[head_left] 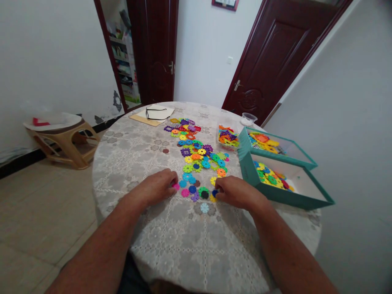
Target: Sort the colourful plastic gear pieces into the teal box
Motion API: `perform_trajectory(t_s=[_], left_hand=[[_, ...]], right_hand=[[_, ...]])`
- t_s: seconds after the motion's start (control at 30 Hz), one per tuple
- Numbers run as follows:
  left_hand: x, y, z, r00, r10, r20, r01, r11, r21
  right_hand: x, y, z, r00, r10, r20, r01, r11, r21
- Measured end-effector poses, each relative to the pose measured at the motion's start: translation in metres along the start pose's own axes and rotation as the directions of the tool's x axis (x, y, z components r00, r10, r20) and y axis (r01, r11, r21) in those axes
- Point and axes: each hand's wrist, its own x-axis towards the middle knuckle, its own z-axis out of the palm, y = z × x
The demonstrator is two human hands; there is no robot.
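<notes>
My left hand (163, 182) is closed at the left of the loose discs, its fingertips on a pink notched plastic disc (176, 186). My right hand (228, 190) is closed too, with the fingertips at a dark blue notched disc (214, 193); a yellow disc (213, 198) lies just under it. Between my hands are a magenta disc (185, 192), a blue disc (192, 189), a black disc (204, 194) partly over a green one, and a purple disc (195, 197). A pale blue disc (204, 208) lies nearest me. Farther back spreads a pile of coloured connector pieces (196, 157).
Two teal boxes (284, 195) with plastic pieces stand on the right of the round table (171, 241). Beside them are a clear tub (228, 136) of pieces and a small clear bowl (249, 117). Glasses (156, 113) lie on paper at the back left. A stool (69, 141) stands left.
</notes>
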Motion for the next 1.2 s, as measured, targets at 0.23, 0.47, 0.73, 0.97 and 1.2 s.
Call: perform_trajectory(t_s=[0.23,0.47,0.73,0.97,1.2], left_hand=[[-0.001,0.004,0.0,0.999,-0.031,-0.017,0.031,0.999,-0.015],[-0.008,0.017,-0.01,0.995,0.08,0.056,-0.063,0.963,-0.261],[0.001,0.027,0.006,0.997,0.036,0.064,-0.028,0.993,-0.119],[0.001,0.026,0.014,0.998,0.056,0.009,-0.055,0.996,-0.076],[-0.001,0.037,0.008,0.997,-0.011,0.071,0.013,0.999,-0.032]], right_hand=[[0.007,0.002,0.005,0.998,-0.06,0.016,0.058,0.99,0.126],[0.005,-0.002,-0.008,0.973,-0.22,0.074,0.167,0.886,0.432],[0.019,-0.017,0.016,0.985,-0.172,-0.02,0.168,0.923,0.345],[0.019,-0.014,0.016,0.981,-0.192,-0.015,0.186,0.92,0.344],[0.021,-0.013,0.016,0.987,-0.161,0.019,0.146,0.936,0.321]])
